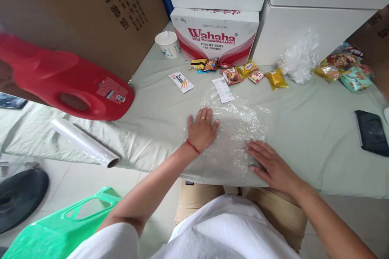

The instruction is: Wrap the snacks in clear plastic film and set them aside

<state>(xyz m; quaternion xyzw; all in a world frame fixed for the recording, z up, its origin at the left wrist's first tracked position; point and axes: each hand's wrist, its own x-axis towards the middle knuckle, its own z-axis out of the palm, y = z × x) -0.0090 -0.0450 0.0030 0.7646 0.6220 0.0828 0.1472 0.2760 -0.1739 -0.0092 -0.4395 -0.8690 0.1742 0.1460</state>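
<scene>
1. Left hand (201, 131): palm down, fingers (209, 115) a bit apart, pressing on left part of clear film sheet (231, 141); nothing gripped.
2. Right hand (270, 166): fingers extended flat, tips on film's right edge, thumb apart; no grasp seen.
3. Film lies between and beyond both hands, wrinkled, worst just left of and beyond the right fingers.
4. Risk: film could cling to itself or fold over if fingers lift unevenly or drag inward; likely cause is thin, static-prone plastic.
5. Risk: white packet (223, 90), just past left fingers at film's far edge, could get dragged if the sheet is pulled.
6. Risk: film roll (85, 141), well left of left fingers near the front edge, could drop off if bumped.
7. Surface: worktop (304, 125) under both hands, pale green cloth, creased. Snack packets (234, 75) and crumpled plastic (299, 58) beyond fingers; red jug (69, 81) far left; black flat object (371, 132) right of right fingers.
8. Room: Wahaha carton (215, 34) beyond; tiled floor (161, 216) and green bag (67, 226) below left.
</scene>
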